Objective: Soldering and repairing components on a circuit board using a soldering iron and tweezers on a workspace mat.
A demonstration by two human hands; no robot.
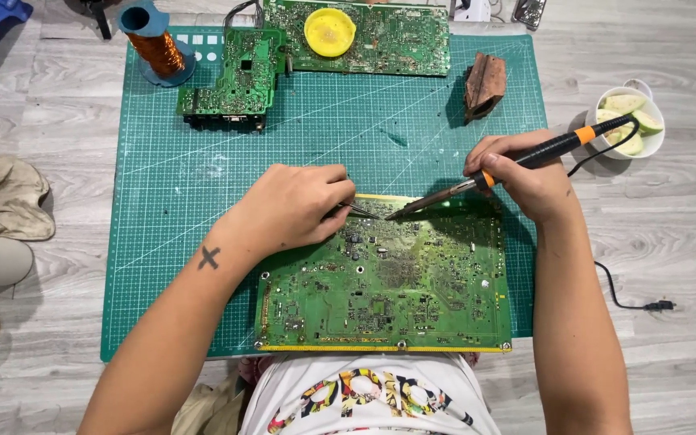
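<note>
The person sits at the near edge of a green cutting mat point(203, 242) spread on a pale wood-grain floor point(654, 225), with a large green circuit board point(384, 278) lying flat on the mat right in front of them. Both forearms reach forward from the bottom corners and angle inward, so the two hands meet over the far edge of that board. The left hand point(296, 205) lies palm down, wrist low on the board's far left corner, its fingers point(336, 187) curled and pinched around thin metal tweezers point(362, 211) whose tips point right and down to the board surface. The right hand point(521, 177) is raised a little higher, knuckles up, fingers clenched around the black and orange handle of a soldering iron point(485, 179) in a pen-like grip; the iron slants down to the left and its tip comes to the board just beside the tweezer tips. The iron's black cord point(618, 298) trails off to the right across the floor. Farther back on the mat sit a smaller circuit board point(231, 80), a longer board point(388, 40) with a yellow round lid point(329, 32) on it, a spool of copper wire point(155, 44) and a brown block point(485, 84). A white bowl of green fruit slices point(630, 121) stands on the floor to the right, behind the iron's handle.
</note>
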